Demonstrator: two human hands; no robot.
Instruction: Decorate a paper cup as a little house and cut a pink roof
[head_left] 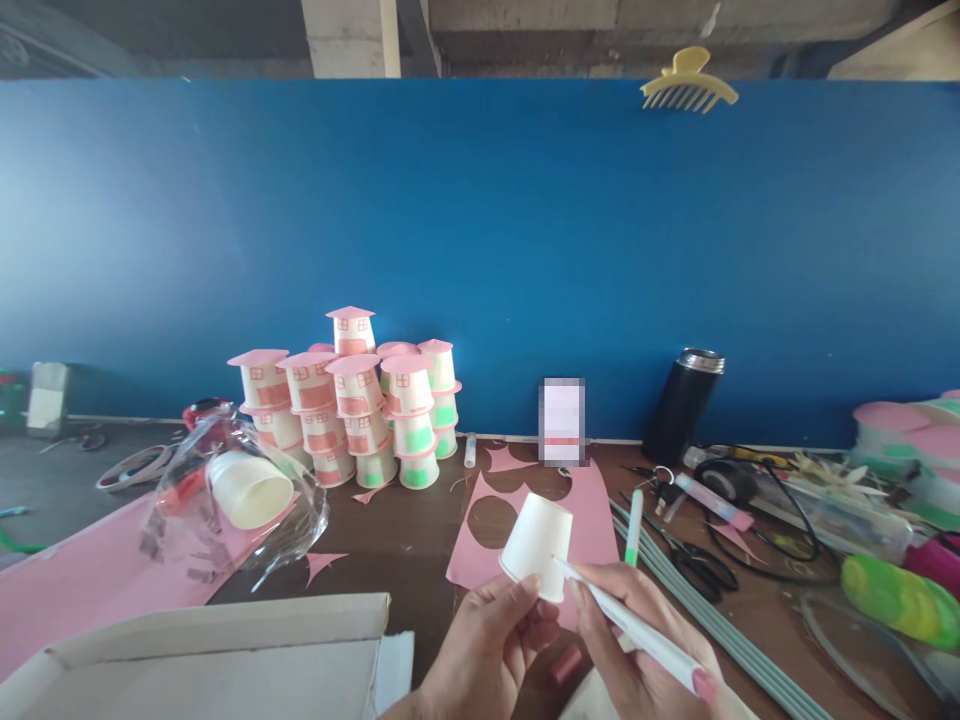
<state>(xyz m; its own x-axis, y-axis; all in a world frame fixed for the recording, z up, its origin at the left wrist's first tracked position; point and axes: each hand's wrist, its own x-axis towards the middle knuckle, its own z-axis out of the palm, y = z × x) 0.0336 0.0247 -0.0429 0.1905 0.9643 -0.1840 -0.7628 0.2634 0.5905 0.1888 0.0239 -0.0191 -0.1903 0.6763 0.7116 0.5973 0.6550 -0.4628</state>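
Upside down in front of me is a plain white paper cup [536,535], its rim pinched between the thumb and fingers of my left hand [495,635]. My right hand [637,630] grips a white felt-tip marker [637,630] with a pink end. The marker's tip meets or nearly meets the cup's side; I cannot tell which. No drawing shows on the side of the cup facing me. Beneath the cup lies a pink paper sheet [472,570] with round holes cut out. A small reddish marker cap [566,664] rests on the table below my hands.
Stacked decorated cups [352,380] with pink paper roofs stand at the back left. A plastic bag [307,520] holds a white cup [251,490]. Right of my hands are a green-and-white marker [634,525], scissors [705,572], grey-green rods [712,630] and a black bottle [682,410].
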